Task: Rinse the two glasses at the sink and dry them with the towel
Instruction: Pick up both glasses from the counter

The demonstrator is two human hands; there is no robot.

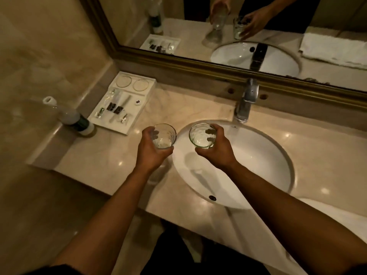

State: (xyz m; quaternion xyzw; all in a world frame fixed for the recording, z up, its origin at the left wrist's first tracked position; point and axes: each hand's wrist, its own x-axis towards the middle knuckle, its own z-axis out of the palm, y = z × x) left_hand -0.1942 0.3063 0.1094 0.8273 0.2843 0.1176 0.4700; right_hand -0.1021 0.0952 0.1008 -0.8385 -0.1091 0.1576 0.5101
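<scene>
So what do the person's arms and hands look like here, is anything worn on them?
Both forearms are bare up to the bottom edge of the picture. The left hand and right hand wear no gloves, and no rings, watch or bracelet show. Dark clothing shows only at the lower left corner and between the arms.

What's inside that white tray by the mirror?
The white tray holds small wrapped toiletry packets, two of them dark, lying flat, plus two empty round rings at its back end. What the packets contain is too small to tell. Nothing covers the tray.
</scene>
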